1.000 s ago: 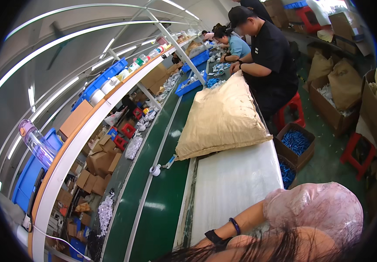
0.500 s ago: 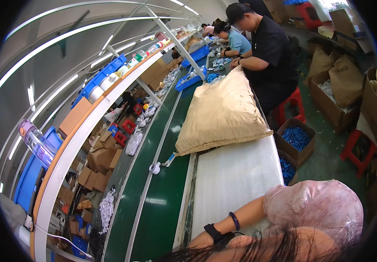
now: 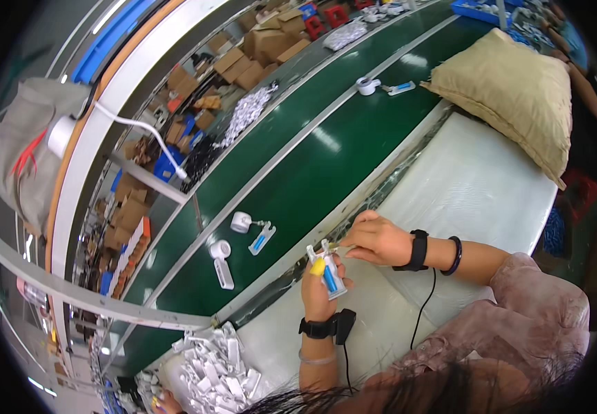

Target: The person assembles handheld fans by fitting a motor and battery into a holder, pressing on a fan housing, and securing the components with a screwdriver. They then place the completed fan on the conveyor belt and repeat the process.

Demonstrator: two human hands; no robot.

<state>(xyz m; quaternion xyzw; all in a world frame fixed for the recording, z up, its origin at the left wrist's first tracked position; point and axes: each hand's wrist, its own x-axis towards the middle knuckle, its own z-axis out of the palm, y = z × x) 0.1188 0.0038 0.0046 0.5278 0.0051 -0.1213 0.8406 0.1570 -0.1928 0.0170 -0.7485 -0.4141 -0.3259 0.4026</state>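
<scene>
The left hand stands upright over the white bench, its grip closed around a small clear packet with a blue piece inside; a yellow cap covers one fingertip. The right hand comes in from the packet's right, fingers pinched narrow on the packet's top edge, so both hands hold the same item just beside the bench's near rim along the green conveyor belt. Each wrist wears a black band, and a thin black cable hangs from the right one across the bench.

On the belt, left of the packet, lie a white round fan part with another small blue-and-clear packet touching it, and a second white fan nearer the belt's edge. Farther up the belt sits one more white part. A large tan sack rests at the bench's far end, well apart from the packet. Below the left forearm, a heap of white packets fills the bench's lower corner.
</scene>
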